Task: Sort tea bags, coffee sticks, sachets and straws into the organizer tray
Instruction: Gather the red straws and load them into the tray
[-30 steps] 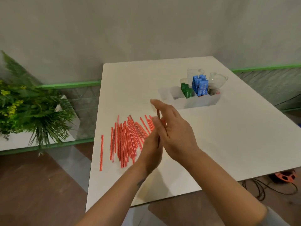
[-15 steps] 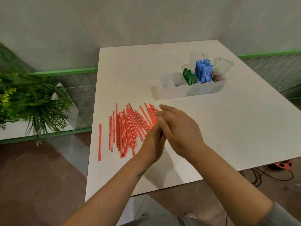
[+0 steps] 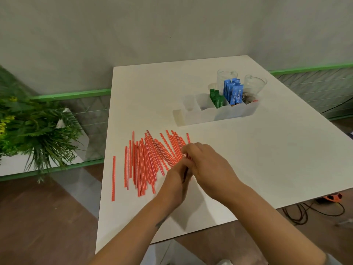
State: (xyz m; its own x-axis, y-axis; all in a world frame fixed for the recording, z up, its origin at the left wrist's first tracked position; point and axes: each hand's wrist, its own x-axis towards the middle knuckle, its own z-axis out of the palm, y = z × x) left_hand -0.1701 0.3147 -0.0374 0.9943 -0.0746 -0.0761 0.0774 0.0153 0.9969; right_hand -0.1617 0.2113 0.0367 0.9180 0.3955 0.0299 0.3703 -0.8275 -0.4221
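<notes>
A: Straws [image 3: 147, 161], red ones, lie fanned out in a loose heap on the white table [image 3: 267, 159], left of the frame's centre. One straw lies alone at the left edge of the heap, apart from the rest.

B: And the hands?

A: Both meet at the right edge of the heap, just below the middle of the frame. The left hand [image 3: 176, 177] comes up from the lower left, fingers curled, and a thin dark stick-like shape shows between the two hands. I take it for straws gripped there, but the right hand covers most of it.

B: So the right hand has hold of something?

A: The right hand [image 3: 208, 165] lies over the left one, its fingers bent down onto the straw ends. Whether it pinches any straw, I cannot tell; the fingertips are hidden.

B: Where is the tray?

A: The tray [image 3: 215, 113], pale and translucent, sits in the upper right of the frame, well apart from the hands. Green sachets [image 3: 216, 98] stand upright in one compartment near its middle, blue sticks [image 3: 234, 92] upright in the one just right of that. The rightmost compartment holds dark things too small to name. The left compartments look bare.

B: Anything behind it?

A: Two clear cups [image 3: 255, 86] stand just behind the tray. A green plant [image 3: 32, 129] fills the left side of the frame, beyond the table, and cables [image 3: 313, 211] lie on the floor at the lower right.
</notes>
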